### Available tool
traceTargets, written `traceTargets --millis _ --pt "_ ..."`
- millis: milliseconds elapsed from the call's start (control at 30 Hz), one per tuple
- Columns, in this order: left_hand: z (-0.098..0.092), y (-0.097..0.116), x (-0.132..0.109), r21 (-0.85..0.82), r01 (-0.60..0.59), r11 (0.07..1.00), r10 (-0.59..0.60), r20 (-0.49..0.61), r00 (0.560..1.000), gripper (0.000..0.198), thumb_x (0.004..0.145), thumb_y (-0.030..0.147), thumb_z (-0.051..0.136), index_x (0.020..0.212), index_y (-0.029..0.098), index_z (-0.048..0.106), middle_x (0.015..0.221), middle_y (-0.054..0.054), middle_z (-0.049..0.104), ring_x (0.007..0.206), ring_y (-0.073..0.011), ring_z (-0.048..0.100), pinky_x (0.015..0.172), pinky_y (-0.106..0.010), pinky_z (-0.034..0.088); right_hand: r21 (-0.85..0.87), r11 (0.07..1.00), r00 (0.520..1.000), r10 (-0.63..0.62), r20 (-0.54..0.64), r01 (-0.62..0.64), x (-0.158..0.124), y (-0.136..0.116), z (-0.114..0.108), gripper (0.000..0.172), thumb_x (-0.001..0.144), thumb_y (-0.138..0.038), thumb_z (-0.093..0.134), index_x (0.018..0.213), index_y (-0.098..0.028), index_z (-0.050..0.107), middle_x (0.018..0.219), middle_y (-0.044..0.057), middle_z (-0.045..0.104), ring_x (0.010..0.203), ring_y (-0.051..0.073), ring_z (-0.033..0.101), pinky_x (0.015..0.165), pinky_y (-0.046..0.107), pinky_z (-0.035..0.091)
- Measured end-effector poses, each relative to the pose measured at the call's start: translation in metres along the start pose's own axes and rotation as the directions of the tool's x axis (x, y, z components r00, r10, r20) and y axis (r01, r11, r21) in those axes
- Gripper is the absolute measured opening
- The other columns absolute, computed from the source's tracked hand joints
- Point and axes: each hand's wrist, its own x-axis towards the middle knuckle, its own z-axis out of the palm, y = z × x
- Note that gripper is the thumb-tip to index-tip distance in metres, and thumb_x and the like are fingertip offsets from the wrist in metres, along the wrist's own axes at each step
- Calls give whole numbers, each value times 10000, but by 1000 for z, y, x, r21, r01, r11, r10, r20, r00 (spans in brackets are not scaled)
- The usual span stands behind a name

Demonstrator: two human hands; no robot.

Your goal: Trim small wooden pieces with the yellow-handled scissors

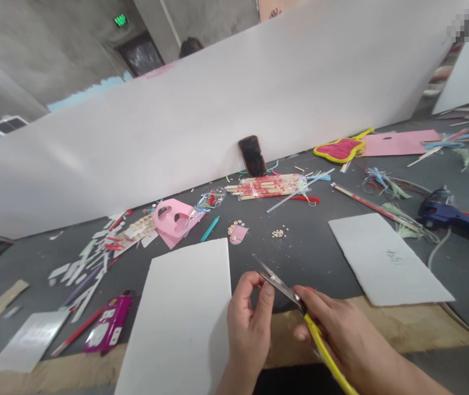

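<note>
My right hand grips yellow-handled scissors, whose blades point up and left with a narrow gap between them. Beside the blades, my left hand has its thumb and index finger pinched close together; a tiny pale bit shows at the blades there, and what the fingers hold is too small to name. A white board lies just left of my left hand. Beyond the scissor tips are a pile of small pale pieces and a small pink piece with pale rounds around it.
A phone leans on the white partition. Wrapped sticks lie before it. A second white board and a blue glue gun with its cable are on the right. Paper scraps, a pink mask and a purple packet are left.
</note>
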Motion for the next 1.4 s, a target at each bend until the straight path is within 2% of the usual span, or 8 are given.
traceTargets --millis 200,433,567,800,933,1200,1300,1400 --pt "-7 -3 1 120 -284 951 286 -3 958 131 887 212 505 789 188 587 843 -27 584 828 -157 549 746 -249 438 4 1000 998 -14 -59 14 1 -3 -3 344 859 -260 441 1187 -177 382 908 95 634 739 222 637 596 317 519" --pt "-11 0 1 39 -322 946 317 88 944 142 897 203 479 800 189 582 872 -42 578 850 -177 552 776 -301 445 62 998 999 -24 -41 26 4 -7 -11 515 776 -375 617 1202 -169 412 978 108 613 851 233 610 685 320 519" --pt "-11 6 2 -48 -287 957 291 120 949 154 895 223 492 803 180 607 880 -54 599 863 -184 562 776 -300 447 45 998 997 -32 -64 35 4 -6 -9 457 800 -366 572 1189 -160 450 958 114 624 834 238 616 676 325 518" --pt "-9 6 0 -252 -67 965 98 113 989 184 871 296 548 802 171 665 905 -62 613 890 -189 574 806 -287 460 100 994 998 -38 -47 42 4 -7 -6 441 844 -404 522 1201 -158 444 955 115 639 805 228 640 652 296 519" --pt "-8 4 -2 -277 -49 960 84 116 990 169 869 294 558 810 191 678 918 -48 615 935 -180 563 833 -264 451 121 993 1000 1 3 -1 3 -8 -5 424 849 -363 524 1212 -162 440 940 113 644 761 217 639 644 291 509" --pt "-8 8 -5 19 -94 995 92 74 993 156 887 296 513 938 190 615 990 -60 608 968 -194 574 844 -291 454 175 983 998 52 34 -58 3 -8 -4 209 882 -300 447 1057 -191 484 786 50 640 592 151 586 521 228 429" --pt "-9 7 -5 200 -216 956 217 15 976 90 867 260 528 862 189 583 959 -71 624 962 -214 577 844 -332 461 139 989 999 53 -2 -52 3 -6 -3 263 884 -314 478 1111 -181 480 807 59 646 593 149 587 526 229 431" --pt "-9 6 -4 423 -360 832 398 -2 917 72 850 194 529 802 204 582 902 -68 653 969 -234 572 880 -388 438 112 993 999 37 -19 -35 3 -6 -2 329 895 -322 471 1187 -172 456 868 87 649 667 174 616 574 251 460"
